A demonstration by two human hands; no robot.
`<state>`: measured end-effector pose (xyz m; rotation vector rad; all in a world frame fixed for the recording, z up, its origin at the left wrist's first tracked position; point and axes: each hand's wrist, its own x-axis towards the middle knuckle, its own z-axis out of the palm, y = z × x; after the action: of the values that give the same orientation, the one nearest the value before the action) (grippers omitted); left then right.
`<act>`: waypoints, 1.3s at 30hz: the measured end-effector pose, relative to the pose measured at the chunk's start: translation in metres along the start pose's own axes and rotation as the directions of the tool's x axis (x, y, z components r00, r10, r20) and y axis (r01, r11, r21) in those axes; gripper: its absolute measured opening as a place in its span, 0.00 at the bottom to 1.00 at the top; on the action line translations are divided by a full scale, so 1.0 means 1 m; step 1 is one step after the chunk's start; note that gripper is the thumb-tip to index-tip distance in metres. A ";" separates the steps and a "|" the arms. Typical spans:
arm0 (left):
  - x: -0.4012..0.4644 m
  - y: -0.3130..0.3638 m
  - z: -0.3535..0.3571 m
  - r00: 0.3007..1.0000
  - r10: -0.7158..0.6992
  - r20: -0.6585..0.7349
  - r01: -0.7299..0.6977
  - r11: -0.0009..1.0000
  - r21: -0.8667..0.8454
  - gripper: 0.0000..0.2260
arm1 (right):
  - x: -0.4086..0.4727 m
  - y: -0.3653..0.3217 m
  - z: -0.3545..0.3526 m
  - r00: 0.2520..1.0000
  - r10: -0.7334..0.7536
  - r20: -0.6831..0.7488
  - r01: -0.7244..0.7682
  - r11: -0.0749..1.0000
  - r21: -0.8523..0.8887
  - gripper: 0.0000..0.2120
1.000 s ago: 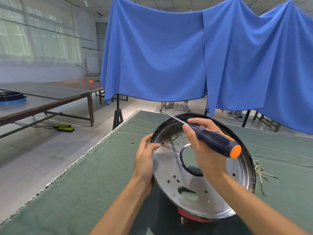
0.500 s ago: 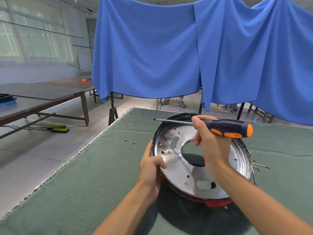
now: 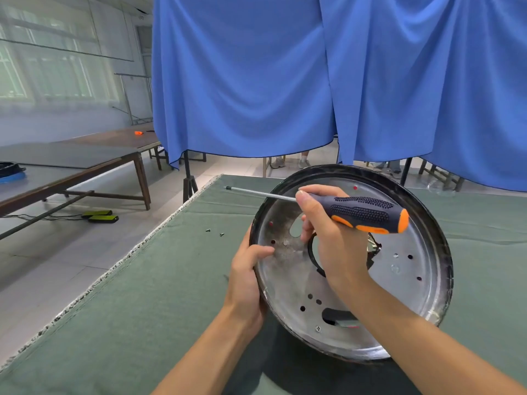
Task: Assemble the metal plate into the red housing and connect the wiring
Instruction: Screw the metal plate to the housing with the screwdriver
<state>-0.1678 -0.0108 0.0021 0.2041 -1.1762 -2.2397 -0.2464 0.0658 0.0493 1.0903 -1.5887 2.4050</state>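
Now, in the head view, the metal plate (image 3: 350, 269) sits lower centre-right on the green table (image 3: 142, 309), tilted up more steeply than a moment ago, so no screw is being driven yet. The left hand (image 3: 246, 277) grips its left rim. The right hand (image 3: 333, 238) holds the screwdriver (image 3: 356, 210), whose long axis lies nearly level, tip toward frame left.

Blue curtains (image 3: 242, 81) ahead; long wooden tables (image 3: 85, 163) left; pale tiled floor (image 3: 71, 266); frosted windows (image 3: 42, 67).
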 end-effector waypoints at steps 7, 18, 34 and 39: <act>0.003 0.001 -0.002 0.998 0.052 0.021 -0.050 0.998 -0.048 0.28 | 0.003 -0.002 0.002 1.000 0.001 0.004 -0.001 1.000 -0.005 0.08; -0.001 0.005 0.004 0.999 0.012 0.045 -0.010 0.999 -0.038 0.21 | 0.001 0.006 0.004 1.000 0.015 -0.004 -0.015 0.999 0.049 0.03; 0.006 0.003 -0.004 0.995 0.017 0.102 -0.014 1.000 -0.024 0.24 | 0.002 0.008 0.003 1.000 0.012 -0.007 -0.011 0.999 0.031 0.07; 0.003 0.006 -0.001 0.982 0.066 0.177 -0.064 0.998 -0.013 0.21 | 0.002 0.006 0.003 1.000 0.025 -0.015 -0.024 0.999 0.039 0.06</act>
<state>-0.1673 -0.0160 0.0071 -0.0384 -1.2477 -2.2411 -0.2491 0.0603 0.0463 1.0619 -1.5659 2.4638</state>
